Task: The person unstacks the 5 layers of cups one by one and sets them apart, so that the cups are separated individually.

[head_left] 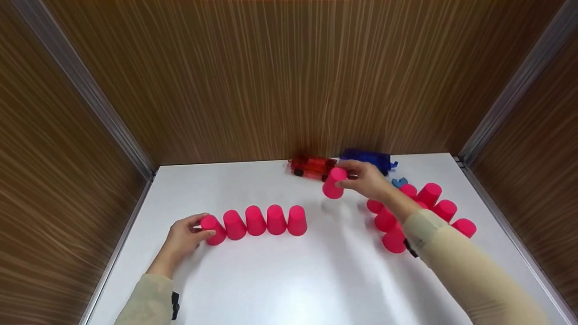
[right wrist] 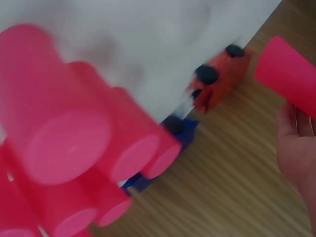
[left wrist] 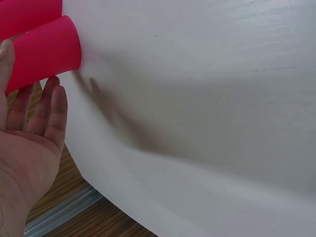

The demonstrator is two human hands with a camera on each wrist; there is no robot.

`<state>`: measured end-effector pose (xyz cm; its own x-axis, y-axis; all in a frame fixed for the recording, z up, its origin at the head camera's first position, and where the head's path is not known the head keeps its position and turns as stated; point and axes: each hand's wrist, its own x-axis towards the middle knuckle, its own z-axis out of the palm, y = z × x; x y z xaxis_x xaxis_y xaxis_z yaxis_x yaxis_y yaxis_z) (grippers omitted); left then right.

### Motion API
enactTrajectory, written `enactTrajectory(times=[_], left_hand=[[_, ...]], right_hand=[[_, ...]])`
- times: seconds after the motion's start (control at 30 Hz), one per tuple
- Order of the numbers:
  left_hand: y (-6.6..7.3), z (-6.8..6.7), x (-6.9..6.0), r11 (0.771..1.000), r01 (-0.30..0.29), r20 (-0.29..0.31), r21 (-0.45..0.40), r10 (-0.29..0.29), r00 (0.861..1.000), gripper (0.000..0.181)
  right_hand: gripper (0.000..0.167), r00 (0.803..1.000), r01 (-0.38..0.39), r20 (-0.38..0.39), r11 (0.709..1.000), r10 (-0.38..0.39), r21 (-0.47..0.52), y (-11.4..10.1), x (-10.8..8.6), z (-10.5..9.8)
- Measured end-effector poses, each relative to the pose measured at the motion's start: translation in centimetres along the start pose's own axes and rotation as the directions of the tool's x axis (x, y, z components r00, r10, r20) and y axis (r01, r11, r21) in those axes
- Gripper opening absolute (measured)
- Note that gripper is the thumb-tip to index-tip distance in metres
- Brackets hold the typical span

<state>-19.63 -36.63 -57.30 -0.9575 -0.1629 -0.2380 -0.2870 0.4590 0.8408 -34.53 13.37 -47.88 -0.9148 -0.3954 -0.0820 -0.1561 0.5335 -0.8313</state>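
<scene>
Several pink cups stand upside down in a row, the rightmost cup (head_left: pixel 297 220) at the row's right end. My left hand (head_left: pixel 184 237) has its thumb and fingers around the leftmost cup (head_left: pixel 213 229); in the left wrist view the hand (left wrist: pixel 29 148) is beside that cup (left wrist: pixel 47 52). My right hand (head_left: pixel 366 180) holds another pink cup (head_left: pixel 334 184) above the table, right of the row; the right wrist view shows this cup (right wrist: pixel 289 74) in the hand (right wrist: pixel 298 158).
More pink cups (head_left: pixel 429 194) stand grouped at the right, partly hidden by my right forearm. A red toy vehicle (head_left: pixel 311 167) and a blue toy vehicle (head_left: pixel 368 158) lie by the back wall, with a small light-blue piece (head_left: pixel 399 182) nearby. Wood-grain panels surround the white table (head_left: pixel 271 280).
</scene>
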Motion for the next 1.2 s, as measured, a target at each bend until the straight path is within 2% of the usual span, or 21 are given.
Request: enactTrajectory(times=[0.17, 0.3, 0.53, 0.83, 1.2], left_hand=[[0.0, -0.2, -0.1, 1.0, 0.005, 0.003, -0.018, -0.005, 1.0, 0.069], [-0.1, -0.3, -0.1, 1.0, 0.009, 0.004, -0.017, -0.009, 1.0, 0.07], [-0.3, -0.5, -0.3, 1.0, 0.013, -0.002, -0.004, -0.013, 1.0, 0.071], [-0.4, -0.6, -0.4, 1.0, 0.013, -0.006, -0.011, -0.013, 1.0, 0.07], [-0.2, -0.4, -0.4, 1.0, 0.011, -0.003, -0.003, -0.011, 1.0, 0.071]], right_hand=[[0.065, 0.997, -0.067, 0.021, 0.997, 0.068, -0.042, 2.1, -0.5, -1.3], [0.068, 0.995, -0.1, 0.023, 0.992, 0.102, -0.078, 3.0, -0.9, -1.8], [0.065, 0.994, -0.089, 0.052, 0.988, 0.096, -0.124, 3.9, -0.9, -1.7], [0.066, 0.992, -0.095, 0.066, 0.987, 0.105, -0.131, 5.1, -0.8, -1.3], [0.065, 0.991, -0.097, 0.076, 0.982, 0.11, -0.165, 5.6, -0.6, -0.7]])
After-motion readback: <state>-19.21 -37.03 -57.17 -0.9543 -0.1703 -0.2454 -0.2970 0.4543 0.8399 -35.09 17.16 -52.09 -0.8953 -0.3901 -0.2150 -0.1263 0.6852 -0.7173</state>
